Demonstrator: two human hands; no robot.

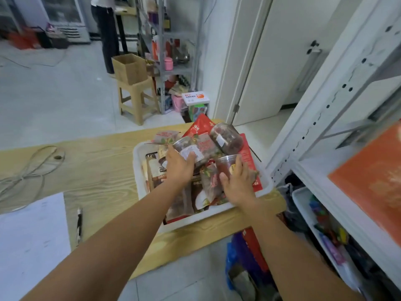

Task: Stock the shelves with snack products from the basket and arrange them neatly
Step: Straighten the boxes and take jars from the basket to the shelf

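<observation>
A white basket (265, 189) full of snack packets and jars sits on the wooden table (97, 170). My left hand (179, 168) wraps a clear jar with a white label (191, 152) lying on top of the pile. My right hand (237, 181) grips a clear plastic cup of red snack (225, 162). A third clear jar of dark red fruit (226, 139) rests at the basket's far side on a red packet (200, 127). The white shelf unit (325, 166) stands to the right, with an orange packet (375, 179) on one shelf.
A coiled cable (32, 170), white paper (30, 240) and a pen (79, 224) lie on the table's left. Bags (249, 257) sit on the floor under the table's edge. A stool with a cardboard box (130, 68) and a metal rack (173, 51) stand behind; a person's legs are at the far back.
</observation>
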